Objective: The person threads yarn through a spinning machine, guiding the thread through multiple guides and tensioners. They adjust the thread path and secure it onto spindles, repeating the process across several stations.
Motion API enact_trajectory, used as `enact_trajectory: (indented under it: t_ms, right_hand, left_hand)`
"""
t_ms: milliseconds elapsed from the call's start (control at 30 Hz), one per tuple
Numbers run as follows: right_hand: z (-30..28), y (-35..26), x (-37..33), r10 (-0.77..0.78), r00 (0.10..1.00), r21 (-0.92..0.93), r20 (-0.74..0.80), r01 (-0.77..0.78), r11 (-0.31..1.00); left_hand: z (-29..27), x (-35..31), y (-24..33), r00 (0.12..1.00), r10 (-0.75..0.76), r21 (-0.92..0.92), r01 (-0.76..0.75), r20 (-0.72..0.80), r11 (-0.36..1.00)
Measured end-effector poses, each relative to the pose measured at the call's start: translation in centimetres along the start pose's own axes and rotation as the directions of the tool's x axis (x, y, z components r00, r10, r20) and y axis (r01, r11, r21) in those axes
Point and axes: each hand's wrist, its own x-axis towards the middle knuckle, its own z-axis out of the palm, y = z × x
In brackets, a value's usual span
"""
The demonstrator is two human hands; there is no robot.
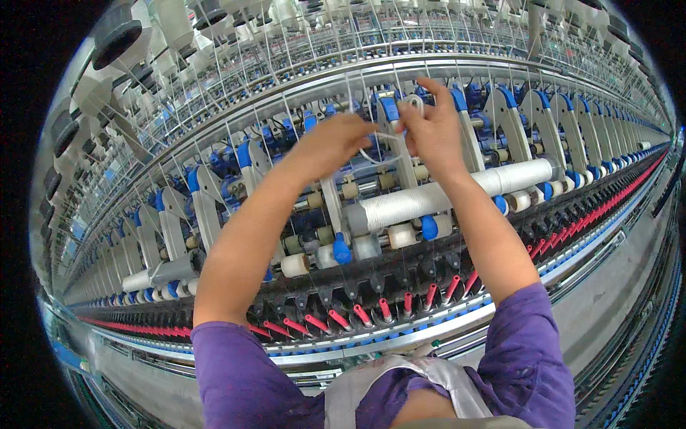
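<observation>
Both my hands are raised over a spinning frame, with a loose white roving strand [380, 160] looping between them. My left hand [334, 145] is closed, its slightly blurred fingertips pinching the strand. My right hand [437, 134] has its index finger raised while the thumb and other fingers close on a white bundle of the strand. Below them, a long roller wound with white fibre [407, 207] lies across the machine, partly behind my right forearm. Grey arms with blue caps [388, 107] stand just behind the hands.
Red spindle tops [384, 309] line the front of the frame, under small white rollers and blue parts. Another partly wound roller [168, 272] lies at left. White bobbins [171, 21] hang overhead with strands running down. A metal rail [286, 89] crosses behind my hands.
</observation>
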Motion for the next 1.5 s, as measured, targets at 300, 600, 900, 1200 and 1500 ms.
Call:
enact_trajectory:
  t_ms: [300,600,900,1200,1500]
  right_hand:
    - [2.1,1.9,-1.5,0.091,0.929,-0.788,0.359,0.249,0.563]
    - [0.2,-3.1,-4.4,0.078,0.774,-0.687,0.628,0.505,0.523]
    - [-3.4,0.6,-3.4,-0.073,0.797,-0.78,0.599,0.602,0.171]
    - [-0.4,-8.1,-10.8,-0.457,0.856,-0.381,0.243,0.517,0.766]
    - [5.3,-1.4,-25.7,0.058,0.563,0.014,0.825,-0.122,0.992]
  left_hand:
    - [-0.5,-2.5,-0.8,0.987,0.028,0.188,0.002,-0.158,0.982]
    - [-0.7,-3.5,-0.3,0.978,-0.192,-0.319,0.158,-0.08,0.935]
    - [2.8,1.3,-1.7,0.952,-0.192,0.717,-0.038,0.237,0.697]
    - [5.6,1.6,-3.4,0.913,-0.216,0.742,-0.127,0.348,0.658]
    - [5.6,2.1,-3.4,0.792,-0.341,0.725,-0.177,0.507,0.666]
